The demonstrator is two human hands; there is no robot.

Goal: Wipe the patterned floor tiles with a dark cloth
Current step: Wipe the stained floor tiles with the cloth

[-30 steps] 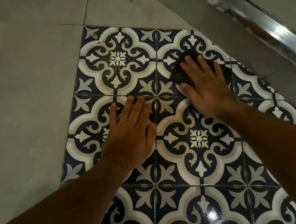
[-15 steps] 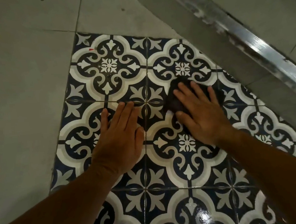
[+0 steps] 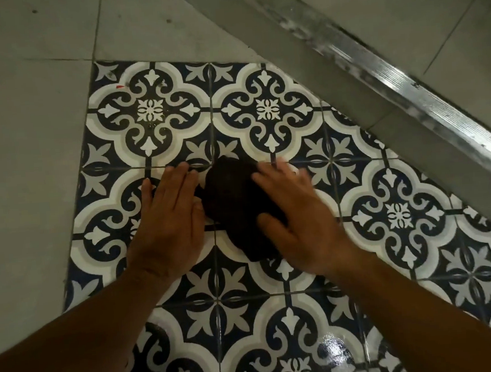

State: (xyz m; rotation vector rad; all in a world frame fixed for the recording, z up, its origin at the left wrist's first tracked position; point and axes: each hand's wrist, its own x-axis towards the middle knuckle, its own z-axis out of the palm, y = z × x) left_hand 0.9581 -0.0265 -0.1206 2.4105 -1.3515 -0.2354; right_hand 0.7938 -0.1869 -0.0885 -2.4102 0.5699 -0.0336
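The right hand [image 3: 302,225] lies flat on the dark cloth [image 3: 234,204], fingers spread and blurred, pressing it onto the patterned tiles [image 3: 265,109]. The cloth sits bunched between the two hands, touching the left hand [image 3: 168,223], which rests palm-down on the tiles with fingers extended together. A metal strip [image 3: 406,87] runs diagonally across the grey floor [image 3: 26,143] at upper right.

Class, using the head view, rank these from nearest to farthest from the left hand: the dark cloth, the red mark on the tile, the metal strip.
1. Dark cloth: right beside the left hand, touching it.
2. Red mark: up-left, on the far tile.
3. Metal strip: far upper right.
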